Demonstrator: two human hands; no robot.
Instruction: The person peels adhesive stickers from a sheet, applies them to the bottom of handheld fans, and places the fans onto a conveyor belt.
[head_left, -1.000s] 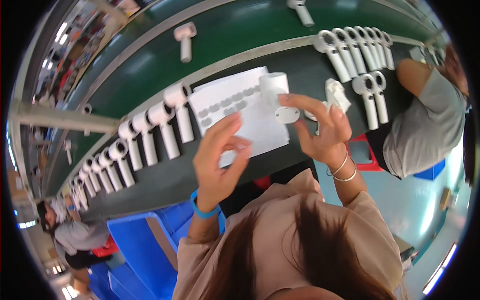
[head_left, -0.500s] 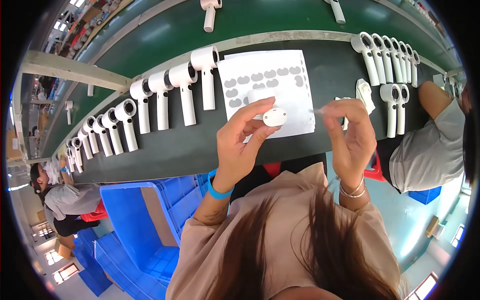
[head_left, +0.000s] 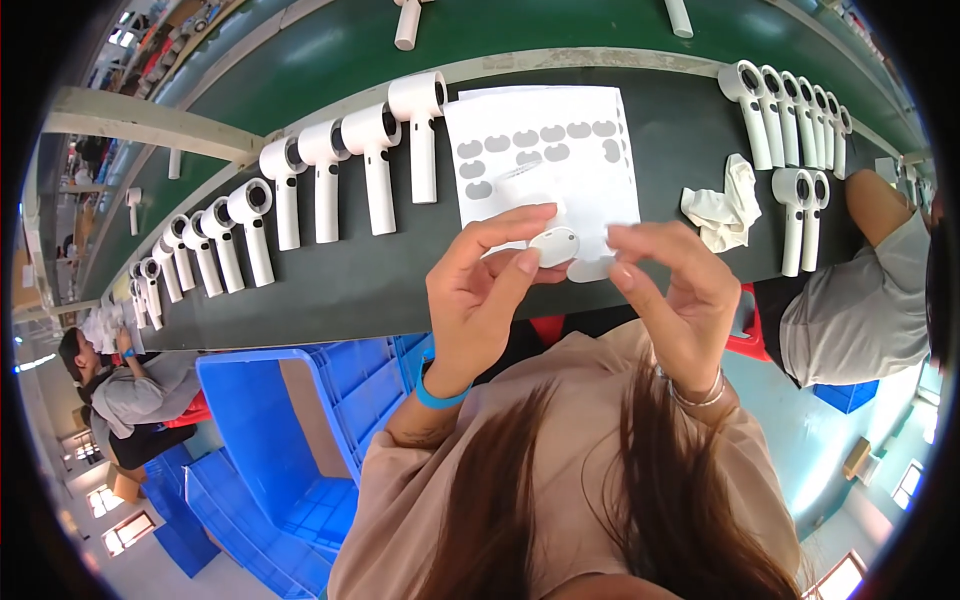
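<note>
My left hand (head_left: 475, 300) is closed round a white handheld fan (head_left: 556, 246), its oval end face with small dots turned up toward me. Behind, the rest of this fan is partly hidden by my fingers and blends into the white paper. Close to that end face, my right hand (head_left: 682, 295) pinches a thin pale oval sticker (head_left: 592, 270) between thumb and fingers. Under and beyond the hands lies a stack of white sheets (head_left: 545, 108) bearing rows of grey oval stickers (head_left: 525, 138).
A long row of white fans (head_left: 375, 180) lines the dark table (head_left: 370, 290) on the left. More fans (head_left: 755, 120) lie at the right, by a crumpled white cloth (head_left: 725, 205). Blue crates (head_left: 250, 420) stand below left. Co-workers sit on both sides (head_left: 150, 395) (head_left: 855, 290).
My right hand has come in leftward and lower, bringing the sticker beside the fan's end face. The fan's end face has tilted slightly, and my left hand still holds it.
</note>
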